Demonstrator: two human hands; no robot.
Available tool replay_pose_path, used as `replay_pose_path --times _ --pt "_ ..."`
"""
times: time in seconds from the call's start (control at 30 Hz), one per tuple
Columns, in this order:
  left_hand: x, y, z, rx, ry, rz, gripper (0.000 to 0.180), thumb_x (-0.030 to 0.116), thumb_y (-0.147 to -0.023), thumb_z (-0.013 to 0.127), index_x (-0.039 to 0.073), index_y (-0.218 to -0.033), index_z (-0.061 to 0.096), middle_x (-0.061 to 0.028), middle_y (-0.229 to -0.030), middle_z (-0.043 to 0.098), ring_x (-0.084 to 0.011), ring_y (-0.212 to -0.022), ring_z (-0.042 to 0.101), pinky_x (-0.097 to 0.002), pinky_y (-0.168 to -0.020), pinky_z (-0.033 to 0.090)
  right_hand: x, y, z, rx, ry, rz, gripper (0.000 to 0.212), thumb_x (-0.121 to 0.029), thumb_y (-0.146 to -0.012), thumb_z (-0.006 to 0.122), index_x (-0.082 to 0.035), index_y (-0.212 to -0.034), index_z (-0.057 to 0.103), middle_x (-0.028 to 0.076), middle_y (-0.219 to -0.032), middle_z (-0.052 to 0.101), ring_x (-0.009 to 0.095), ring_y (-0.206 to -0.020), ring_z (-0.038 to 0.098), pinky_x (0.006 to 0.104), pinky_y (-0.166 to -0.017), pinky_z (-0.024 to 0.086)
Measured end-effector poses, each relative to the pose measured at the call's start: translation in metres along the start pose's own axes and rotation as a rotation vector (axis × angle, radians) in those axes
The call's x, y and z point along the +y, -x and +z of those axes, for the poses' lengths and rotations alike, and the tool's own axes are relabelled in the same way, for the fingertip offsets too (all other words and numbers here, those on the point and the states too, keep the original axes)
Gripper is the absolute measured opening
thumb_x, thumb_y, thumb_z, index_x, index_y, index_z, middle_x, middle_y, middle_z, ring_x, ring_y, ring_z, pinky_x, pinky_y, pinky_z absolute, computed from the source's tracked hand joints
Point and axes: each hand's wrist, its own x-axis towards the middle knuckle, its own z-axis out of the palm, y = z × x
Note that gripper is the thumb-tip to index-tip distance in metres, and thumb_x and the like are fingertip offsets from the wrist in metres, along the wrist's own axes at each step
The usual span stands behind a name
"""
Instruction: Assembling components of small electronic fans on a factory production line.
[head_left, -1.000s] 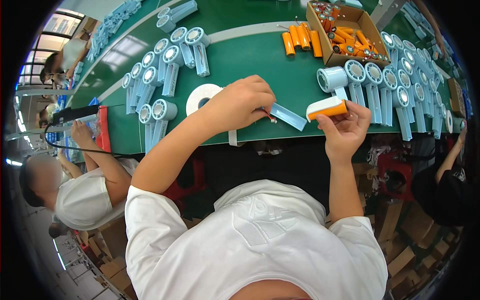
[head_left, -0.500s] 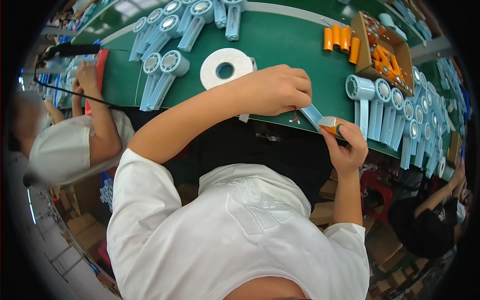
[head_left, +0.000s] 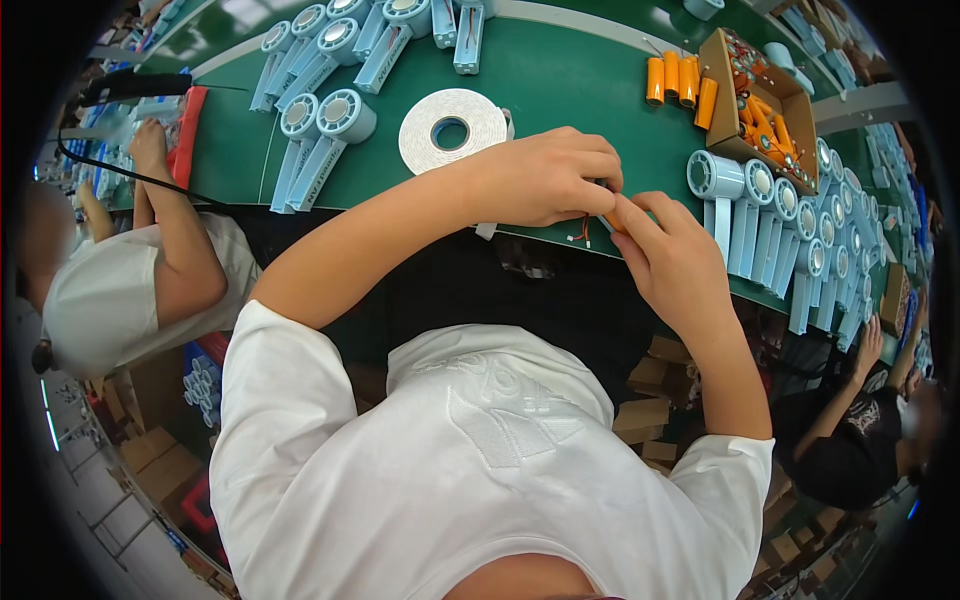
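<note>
Both my hands meet over the table's front edge. My right hand [head_left: 672, 250] is closed, with thumb and fingertips pinching an orange cylindrical battery [head_left: 616, 221], most of it covered by the fingers. My left hand [head_left: 560, 175] is closed too, palm down, its fingertips touching the battery's far end. Whatever lies inside the left hand is hidden. Thin red wires [head_left: 581, 232] with a small pale plug hang below the left fingers. Behind my left forearm lies a roll of white tape [head_left: 452, 130]. A white tape end [head_left: 486, 230] shows below that forearm.
Light blue handheld fan housings [head_left: 335, 130] lie at the left, with more rows [head_left: 775, 205] on the right. Several orange batteries [head_left: 676, 78] stand beside a cardboard box [head_left: 765, 115] of wired batteries. Co-workers sit at both sides of the green table [head_left: 570, 80].
My right hand has moved left and turned, bringing the battery against my left fingertips. The light blue strip between my hands no longer shows. The view has shifted slightly.
</note>
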Motion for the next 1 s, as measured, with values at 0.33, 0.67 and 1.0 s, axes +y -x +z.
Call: replay_pose_path --times 0.33,0.67,1.0 --pt "0.000 -0.002 0.000 -0.016 0.005 -0.025 0.017 0.005 -0.088 0.082 0.013 -0.101 0.076 -0.0019 -0.115 0.067 -0.0241 -0.114 0.065 -0.0374 -0.103 0.051 -0.002 -0.009 -0.009 -0.068 0.089 -0.067 0.035 -0.010 -0.096 0.079 -0.011 -0.130 0.074 0.005 -0.118 0.068 0.021 -0.090 0.067 0.0336 -0.076 0.056" --pt "0.004 -0.004 0.001 -0.102 -0.110 -0.057 0.011 0.014 -0.094 0.079 0.014 -0.105 0.079 -0.0007 -0.115 0.068 -0.0218 -0.114 0.063 -0.0361 -0.101 0.048 -0.008 0.028 0.011 0.093 -0.831 0.649 0.026 -0.005 -0.103 0.072 0.001 -0.128 0.076 0.007 -0.115 0.070 0.011 -0.069 0.062 0.0243 -0.056 0.049" --pt "0.006 -0.011 0.003 -0.098 -0.160 -0.058 0.017 0.015 -0.091 0.080 0.017 -0.107 0.081 0.0029 -0.120 0.070 -0.0220 -0.116 0.062 -0.0362 -0.102 0.048 0.014 0.027 0.032 0.045 -1.097 0.846 0.021 -0.010 -0.102 0.078 0.000 -0.119 0.082 0.007 -0.108 0.070 0.012 -0.060 0.060 0.0221 -0.048 0.047"
